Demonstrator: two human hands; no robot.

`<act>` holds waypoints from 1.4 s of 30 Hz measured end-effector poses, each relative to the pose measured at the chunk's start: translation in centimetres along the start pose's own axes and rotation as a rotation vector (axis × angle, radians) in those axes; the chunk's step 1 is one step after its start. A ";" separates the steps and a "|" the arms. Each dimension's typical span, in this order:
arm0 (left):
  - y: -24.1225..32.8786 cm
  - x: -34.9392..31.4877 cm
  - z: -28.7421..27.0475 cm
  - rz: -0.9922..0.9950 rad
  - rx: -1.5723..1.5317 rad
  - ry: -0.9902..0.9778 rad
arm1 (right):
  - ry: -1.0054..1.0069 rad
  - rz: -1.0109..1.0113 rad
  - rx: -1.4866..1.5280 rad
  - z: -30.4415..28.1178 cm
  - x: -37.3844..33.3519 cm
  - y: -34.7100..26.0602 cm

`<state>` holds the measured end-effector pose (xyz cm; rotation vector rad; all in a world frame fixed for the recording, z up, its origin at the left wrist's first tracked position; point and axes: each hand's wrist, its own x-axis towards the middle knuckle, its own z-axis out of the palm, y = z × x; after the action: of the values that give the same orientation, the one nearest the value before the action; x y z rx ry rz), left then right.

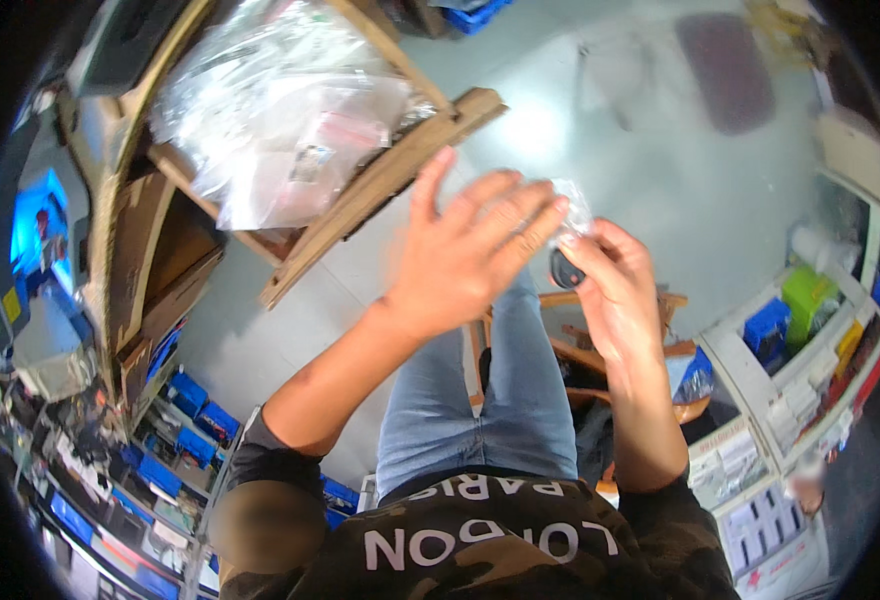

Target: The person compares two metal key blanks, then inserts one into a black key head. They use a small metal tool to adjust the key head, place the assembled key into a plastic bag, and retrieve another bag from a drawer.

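My right hand (pixel 620 285) is closed, pinching a small black rounded key fob (pixel 565 268) between thumb and fingers. Crinkled clear plastic (pixel 572 208), looking like a small bag, sticks up just above the fob. My left hand (pixel 475 240) is spread open, palm down, its fingertips beside the plastic. Whether those fingertips touch the plastic is hard to tell. Both hands are in the air above the floor, in front of my legs.
At the upper left, a wooden frame (pixel 385 190) holds a heap of clear plastic bags (pixel 280 120). Shelves with blue bins (pixel 195 447) stand at lower left. On the right is a white rack with a blue bin (pixel 766 325) and a green one (pixel 810 300). Wooden furniture (pixel 675 348) is by my legs.
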<state>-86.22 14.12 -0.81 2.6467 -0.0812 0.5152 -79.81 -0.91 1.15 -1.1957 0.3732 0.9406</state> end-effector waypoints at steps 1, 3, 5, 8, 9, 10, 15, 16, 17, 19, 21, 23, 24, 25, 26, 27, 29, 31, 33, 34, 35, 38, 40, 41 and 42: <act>0.2 -0.3 0.0 0.017 0.044 0.002 | -0.002 0.010 -0.023 -0.1 -0.2 0.1; 0.4 -1.0 0.2 0.041 0.094 0.009 | -0.017 0.033 -0.069 -0.3 -0.6 0.3; 0.6 -1.8 0.3 0.064 0.122 0.013 | -0.006 0.070 -0.128 -0.6 -0.9 0.5; 1.1 -2.7 0.5 0.076 0.145 -0.001 | -0.028 0.091 -0.103 -0.9 -1.1 1.1; 1.3 -2.9 0.5 0.075 0.169 -0.021 | 0.002 0.102 -0.136 -1.0 -1.2 1.3; 1.4 -3.0 0.4 0.061 0.180 -0.039 | 0.011 0.108 -0.140 -1.0 -1.2 1.5; -0.9 -3.0 -1.2 -0.084 -0.054 -0.075 | 0.057 0.108 -0.150 -1.0 -0.7 2.2; -2.5 -3.0 -1.7 -0.100 -0.102 -0.049 | 0.091 0.074 -0.164 -1.2 -0.5 2.0; -4.5 -3.0 -2.1 -0.207 0.045 -0.034 | 0.120 0.042 -0.215 -1.4 -0.2 1.7; -9.7 -2.8 -2.8 -0.230 0.131 -0.117 | 0.161 0.014 -0.306 -2.1 0.3 1.0; -13.1 -2.0 -1.8 -0.044 0.180 -0.278 | 0.114 -0.006 -0.332 -2.6 0.5 0.5; -14.9 -1.9 -0.6 0.221 0.388 -0.390 | 0.116 -0.024 -0.361 -2.7 0.5 0.3; -15.9 -1.9 -0.6 0.193 0.432 -0.420 | 0.138 -0.026 -0.367 -2.7 0.5 0.3; -16.7 -2.0 -0.8 0.196 0.475 -0.448 | 0.150 -0.024 -0.367 -2.5 0.4 0.4; -17.3 -2.1 -0.9 0.156 0.532 -0.535 | 0.162 -0.023 -0.367 -2.4 0.3 0.4; -17.8 -2.2 -1.0 0.129 0.539 -0.566 | 0.164 -0.025 -0.357 -2.2 0.3 0.5; -18.1 -2.4 -0.8 0.224 0.486 -0.554 | 0.204 -0.021 -0.345 -1.9 0.1 0.6; -18.2 -2.5 -0.7 0.204 0.439 -0.571 | 0.214 -0.031 -0.312 -2.0 0.0 0.6; -18.6 -2.6 -1.1 0.136 0.373 -0.582 | 0.247 -0.037 -0.294 -2.3 -0.1 0.6; -18.8 -2.6 -1.5 0.150 0.341 -0.500 | 0.248 -0.042 -0.293 -2.5 -0.2 0.6; -19.2 -2.7 -2.1 0.158 0.317 -0.448 | 0.248 -0.045 -0.290 -2.8 -0.2 0.6; -21.1 -2.2 -3.6 0.151 0.274 -0.592 | 0.267 -0.052 -0.309 -3.5 -0.4 0.6; -21.9 -2.0 -3.9 0.188 0.321 -0.566 | 0.246 -0.060 -0.290 -3.6 -0.5 0.7; -22.2 -1.9 -3.9 0.158 0.312 -0.567 | 0.258 -0.063 -0.276 -3.6 -0.5 0.7; -22.2 -2.0 -3.8 0.180 0.348 -0.551 | 0.275 -0.059 -0.262 -3.6 -0.5 0.8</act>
<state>-86.28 35.68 -7.49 3.0660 -0.4339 -0.1813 -79.92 -4.32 -0.27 -1.5755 0.4393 0.7910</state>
